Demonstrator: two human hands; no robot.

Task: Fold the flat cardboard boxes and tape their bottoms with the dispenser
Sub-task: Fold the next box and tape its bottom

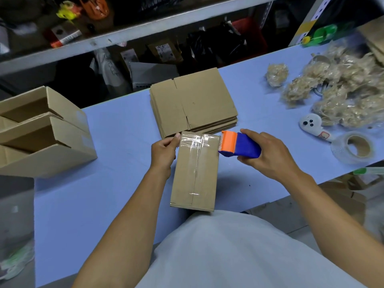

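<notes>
A folded cardboard box stands bottom-up on the blue table in front of me. Clear tape runs down its centre seam, and a second strip crosses its far end. My left hand grips the box's far left corner, thumb pressing on the tape. My right hand holds the blue and orange tape dispenser, whose orange head touches the box's far right corner. A stack of flat cardboard boxes lies just beyond.
Three assembled open boxes are stacked at the left edge. At the right lie a roll of clear tape, a white toy-like object and bags of straw-like filler. Shelves with goods rise behind the table.
</notes>
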